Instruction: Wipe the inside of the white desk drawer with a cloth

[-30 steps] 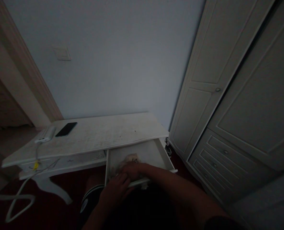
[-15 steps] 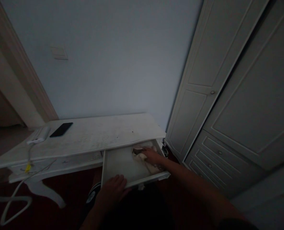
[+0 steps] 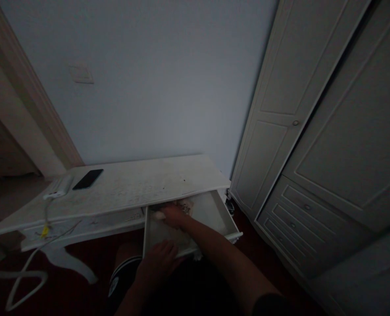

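A white drawer is pulled out from the white table. Inside it, toward the left back corner, my right hand is closed on a crumpled pale cloth with a dark pattern. Part of the cloth is hidden under that hand and forearm. My left hand rests over the drawer's front edge at the left, its fingers bent around the rim.
On the tabletop's left lie a dark phone and a white power strip. The strip's white cable hangs down with a yellow tag. A wardrobe stands at the right.
My right hand has moved with the cloth from the drawer's right side to its left back part. My left hand stays on the front edge. The view has shifted slightly.
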A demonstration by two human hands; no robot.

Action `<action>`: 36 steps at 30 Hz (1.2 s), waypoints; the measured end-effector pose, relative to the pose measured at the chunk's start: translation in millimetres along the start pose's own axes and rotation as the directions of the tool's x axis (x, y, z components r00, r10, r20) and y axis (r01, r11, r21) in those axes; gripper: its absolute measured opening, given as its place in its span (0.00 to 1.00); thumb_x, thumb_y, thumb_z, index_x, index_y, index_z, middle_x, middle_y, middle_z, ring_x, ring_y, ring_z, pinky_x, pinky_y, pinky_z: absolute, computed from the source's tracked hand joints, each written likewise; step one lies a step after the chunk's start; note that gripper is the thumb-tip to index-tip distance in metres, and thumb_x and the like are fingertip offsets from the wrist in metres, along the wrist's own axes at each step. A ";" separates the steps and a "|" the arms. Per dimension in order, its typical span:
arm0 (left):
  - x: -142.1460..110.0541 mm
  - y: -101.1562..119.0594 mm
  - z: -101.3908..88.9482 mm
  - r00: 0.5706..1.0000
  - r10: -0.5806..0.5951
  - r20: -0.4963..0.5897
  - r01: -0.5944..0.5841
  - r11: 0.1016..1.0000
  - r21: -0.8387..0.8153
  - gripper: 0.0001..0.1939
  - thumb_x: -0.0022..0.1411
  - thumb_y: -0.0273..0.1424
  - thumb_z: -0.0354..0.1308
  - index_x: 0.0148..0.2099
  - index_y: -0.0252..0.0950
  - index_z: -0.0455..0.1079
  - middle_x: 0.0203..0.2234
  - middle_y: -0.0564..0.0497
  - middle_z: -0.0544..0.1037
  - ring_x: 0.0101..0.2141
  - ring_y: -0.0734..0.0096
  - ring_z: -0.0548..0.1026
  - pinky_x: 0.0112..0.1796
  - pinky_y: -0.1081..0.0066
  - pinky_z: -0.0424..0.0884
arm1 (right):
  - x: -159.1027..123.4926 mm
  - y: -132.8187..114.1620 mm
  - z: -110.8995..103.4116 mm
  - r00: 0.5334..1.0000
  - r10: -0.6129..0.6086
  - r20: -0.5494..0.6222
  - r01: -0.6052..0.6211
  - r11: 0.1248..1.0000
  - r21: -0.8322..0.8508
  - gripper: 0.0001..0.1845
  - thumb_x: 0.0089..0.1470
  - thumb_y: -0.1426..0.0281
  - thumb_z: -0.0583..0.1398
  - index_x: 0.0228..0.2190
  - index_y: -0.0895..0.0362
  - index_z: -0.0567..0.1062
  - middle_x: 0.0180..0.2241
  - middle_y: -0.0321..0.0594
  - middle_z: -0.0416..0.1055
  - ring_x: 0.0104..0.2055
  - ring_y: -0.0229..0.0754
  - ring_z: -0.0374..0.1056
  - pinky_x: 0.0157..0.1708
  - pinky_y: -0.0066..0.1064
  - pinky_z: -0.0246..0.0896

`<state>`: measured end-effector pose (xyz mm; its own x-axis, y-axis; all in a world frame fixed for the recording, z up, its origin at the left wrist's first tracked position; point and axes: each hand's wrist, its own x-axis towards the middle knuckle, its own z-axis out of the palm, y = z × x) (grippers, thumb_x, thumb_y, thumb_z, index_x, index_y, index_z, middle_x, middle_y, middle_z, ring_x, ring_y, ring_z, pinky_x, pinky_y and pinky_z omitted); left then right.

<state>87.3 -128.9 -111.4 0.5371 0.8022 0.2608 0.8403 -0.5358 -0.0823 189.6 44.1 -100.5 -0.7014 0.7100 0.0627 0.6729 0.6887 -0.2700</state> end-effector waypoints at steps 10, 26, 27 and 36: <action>-2.7 -2.1 11.5 0.990 0.006 -0.142 -0.010 0.999 -0.032 0.12 0.72 0.39 0.55 0.49 0.39 0.73 0.47 0.45 0.81 0.48 0.57 0.80 0.45 0.62 0.75 | -44.2 -0.2 3.1 0.867 -0.365 0.341 0.389 0.921 -0.003 0.16 0.54 0.72 0.65 0.45 0.54 0.81 0.50 0.45 0.79 0.54 0.53 0.73 0.55 0.45 0.65; -4.8 0.0 8.9 0.999 -0.021 -0.031 0.023 0.999 0.039 0.12 0.71 0.40 0.57 0.45 0.39 0.76 0.41 0.46 0.82 0.43 0.56 0.80 0.42 0.60 0.76 | -117.8 104.8 -53.0 0.968 -0.027 0.250 0.018 0.999 0.037 0.28 0.48 0.77 0.64 0.51 0.51 0.81 0.56 0.46 0.74 0.57 0.55 0.69 0.58 0.44 0.61; -4.8 -0.1 9.5 0.999 -0.019 -0.032 0.021 0.998 0.053 0.12 0.71 0.41 0.57 0.45 0.39 0.76 0.41 0.46 0.82 0.43 0.56 0.80 0.42 0.60 0.75 | -119.3 111.1 -54.5 0.980 0.038 0.194 -0.044 0.999 0.029 0.28 0.49 0.77 0.64 0.53 0.52 0.79 0.57 0.48 0.72 0.59 0.56 0.67 0.60 0.46 0.59; -5.9 -0.7 13.3 0.999 -0.011 -0.047 0.013 0.998 0.055 0.12 0.72 0.40 0.54 0.45 0.39 0.75 0.38 0.47 0.81 0.40 0.58 0.80 0.40 0.62 0.73 | -62.3 89.2 -33.0 0.952 0.296 -0.074 -0.290 0.953 0.083 0.33 0.57 0.71 0.60 0.64 0.47 0.67 0.68 0.50 0.61 0.68 0.62 0.55 0.62 0.59 0.52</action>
<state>84.5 -129.7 -125.6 0.5240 0.7945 0.3070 0.8502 -0.5097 -0.1320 301.1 66.2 -96.8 -0.4511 0.8911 0.0505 0.8256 0.4381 -0.3557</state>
